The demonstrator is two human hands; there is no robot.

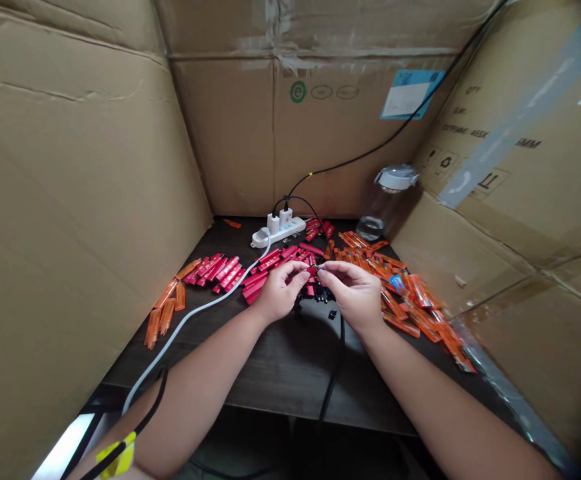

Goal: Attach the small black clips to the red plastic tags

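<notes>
Both hands meet over the middle of the dark table. My left hand point(280, 291) pinches the left side of a small red piece point(312, 272). Thumb and forefinger of my right hand point(354, 291) are closed at the right side of that same piece, its details too small to make out. Behind and left of the hands lie red flat pieces point(227, 269) in a heap. Small black parts point(324, 293) show just below the fingertips. Orange clear-wrapped pieces point(423, 320) spread to the right, and several more point(166, 315) lie at the far left.
A white power strip point(278, 232) with plugs stands at the back. Its white cable point(190, 316) crosses the left side. A clear bottle point(373, 212) stands back right. Cardboard walls point(230, 133) enclose the table point(250, 367). A black cable point(334, 373) hangs over the front edge.
</notes>
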